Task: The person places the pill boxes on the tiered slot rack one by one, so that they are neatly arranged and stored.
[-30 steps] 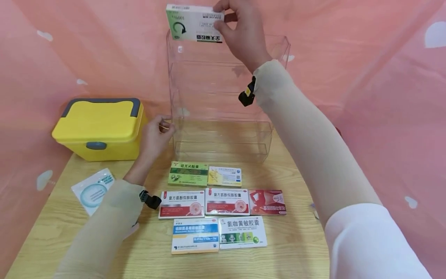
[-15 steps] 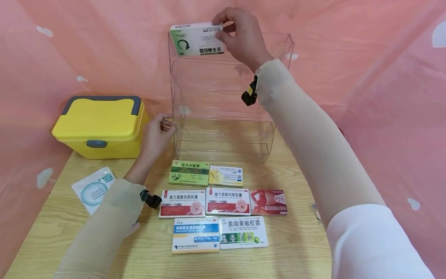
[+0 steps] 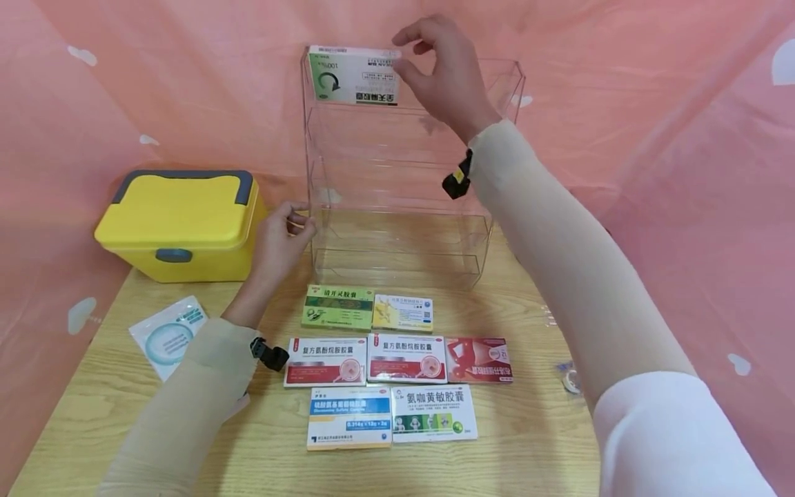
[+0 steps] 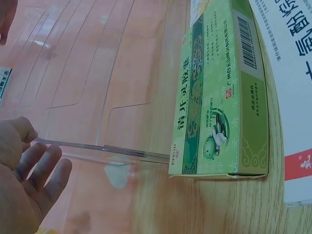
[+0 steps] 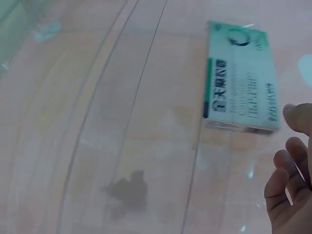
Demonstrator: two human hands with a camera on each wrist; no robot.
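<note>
A white-and-green medicine box (image 3: 354,77) stands in the top tier of the clear acrylic rack (image 3: 397,264), at its left end. My right hand (image 3: 444,79) is just right of the box, thumb and fingers spread and holding nothing. In the right wrist view a gap shows between the box (image 5: 243,80) and the thumb. Lower down, my left hand (image 3: 282,235) pinches the rack's left side edge between thumb and index finger, its other fingers loose in the left wrist view. In front of the rack lie a green medicine box (image 3: 338,308) and a smaller yellow-and-white box (image 3: 404,313).
Nearer me lie two red-and-white boxes (image 3: 326,362), a red box (image 3: 480,360), a blue-and-white box (image 3: 350,419) and a white-and-green box (image 3: 435,414). A yellow lidded case (image 3: 177,228) stands left of the rack, with a white packet (image 3: 168,338) before it.
The white-and-green box has come down into the rack's top tier. My right hand has let go of it and drawn slightly right. My left hand stays at the rack's edge.
</note>
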